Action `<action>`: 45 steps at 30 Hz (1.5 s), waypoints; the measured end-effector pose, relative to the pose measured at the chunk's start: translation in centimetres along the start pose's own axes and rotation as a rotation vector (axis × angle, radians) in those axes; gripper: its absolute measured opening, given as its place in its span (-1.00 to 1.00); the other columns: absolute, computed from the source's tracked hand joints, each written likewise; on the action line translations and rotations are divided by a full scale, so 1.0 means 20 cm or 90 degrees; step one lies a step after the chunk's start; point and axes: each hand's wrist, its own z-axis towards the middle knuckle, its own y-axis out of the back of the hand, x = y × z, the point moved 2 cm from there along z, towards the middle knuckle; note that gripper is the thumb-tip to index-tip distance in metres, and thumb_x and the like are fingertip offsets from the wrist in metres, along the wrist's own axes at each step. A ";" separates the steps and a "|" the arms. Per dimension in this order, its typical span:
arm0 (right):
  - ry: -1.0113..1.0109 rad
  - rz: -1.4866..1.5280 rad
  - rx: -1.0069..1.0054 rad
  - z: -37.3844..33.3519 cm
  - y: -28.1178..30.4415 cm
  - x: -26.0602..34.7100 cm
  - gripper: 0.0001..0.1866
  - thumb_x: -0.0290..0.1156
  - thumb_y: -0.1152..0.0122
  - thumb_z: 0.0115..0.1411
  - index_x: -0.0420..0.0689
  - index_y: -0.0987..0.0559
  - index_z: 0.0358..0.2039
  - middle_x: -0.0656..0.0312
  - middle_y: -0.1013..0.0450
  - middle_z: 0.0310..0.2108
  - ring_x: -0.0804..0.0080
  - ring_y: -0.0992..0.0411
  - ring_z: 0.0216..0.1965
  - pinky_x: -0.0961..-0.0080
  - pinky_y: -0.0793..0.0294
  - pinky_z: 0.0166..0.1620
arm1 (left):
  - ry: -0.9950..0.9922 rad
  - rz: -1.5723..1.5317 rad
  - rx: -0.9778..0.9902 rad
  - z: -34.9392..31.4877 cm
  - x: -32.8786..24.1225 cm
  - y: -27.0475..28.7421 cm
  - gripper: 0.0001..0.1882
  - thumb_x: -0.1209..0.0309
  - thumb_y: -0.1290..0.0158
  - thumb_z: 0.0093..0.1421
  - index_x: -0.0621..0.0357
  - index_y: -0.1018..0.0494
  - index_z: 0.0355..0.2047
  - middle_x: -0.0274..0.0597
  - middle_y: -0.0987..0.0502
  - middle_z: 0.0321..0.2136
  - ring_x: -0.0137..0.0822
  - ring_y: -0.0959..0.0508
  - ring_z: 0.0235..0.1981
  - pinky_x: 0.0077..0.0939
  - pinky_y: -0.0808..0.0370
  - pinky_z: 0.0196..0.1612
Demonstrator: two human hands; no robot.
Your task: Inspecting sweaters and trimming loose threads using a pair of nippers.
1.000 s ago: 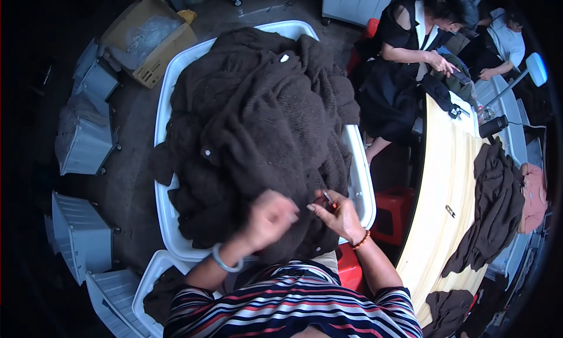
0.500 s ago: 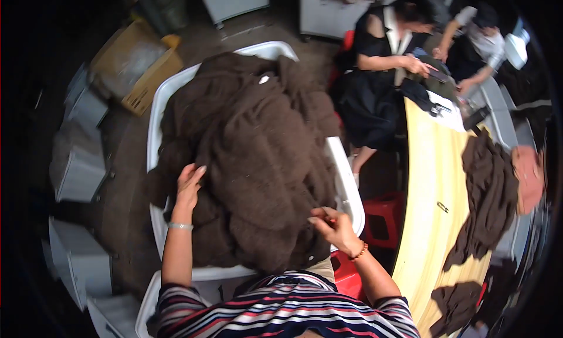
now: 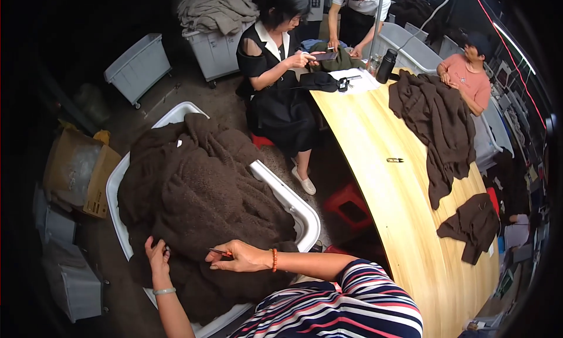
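One small, slim, dark tool [image 3: 220, 252] is pinched in the right hand [image 3: 241, 257] over dark-brown knitted cloth [image 3: 202, 188] heaped lower left of frame; left hand [image 3: 157, 257] half-curled, hold unclear. Cloth best tensioned lightly, tool tip kept shallow.

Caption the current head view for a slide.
Right hand holds a small tool, left hand at dark brown knitwear heaped in a white bin.

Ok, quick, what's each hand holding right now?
Left hand: fingers curled by the brown cloth; can't tell if it grips anything.
Right hand: closed, holding a small tool.
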 end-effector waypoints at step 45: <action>-0.039 -0.321 -0.335 -0.38 0.18 -0.21 -0.67 -0.30 -0.39 0.00 -0.15 -0.55 -0.24 0.09 -0.44 -0.27 0.19 -0.48 -0.36 0.38 -0.47 -0.30 | 0.008 -0.049 0.251 -0.41 -0.03 -0.56 -0.77 0.29 -0.05 0.27 0.05 -0.42 -0.11 -0.34 -0.51 -0.29 -0.48 -0.52 -0.31 -0.55 -0.50 -0.28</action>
